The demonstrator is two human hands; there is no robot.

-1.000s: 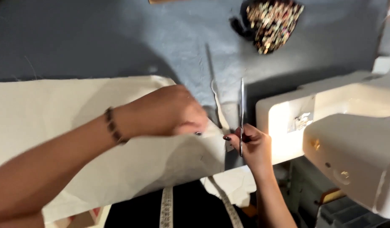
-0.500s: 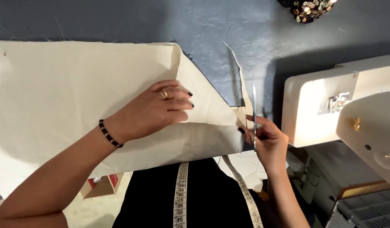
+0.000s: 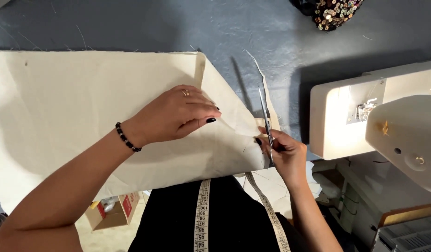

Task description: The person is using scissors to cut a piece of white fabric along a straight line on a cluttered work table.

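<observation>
The left hand [image 3: 178, 114] lay flat on the cream cloth [image 3: 85, 107]. The right hand [image 3: 285, 156] gripped scissors [image 3: 266, 119], blades parted. The edge strip [image 3: 264, 88] looked mostly cut.

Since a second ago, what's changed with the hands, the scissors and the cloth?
The left hand has moved from the cloth's right edge, beside the scissors, back onto the cream fabric, where it now presses flat. The camera view shifted too, so more fabric shows. Unchanged: the right hand keeps gripping the scissors at the fabric's right edge, with the narrow strip beside the blades, and the sewing machine stays on the right.
</observation>
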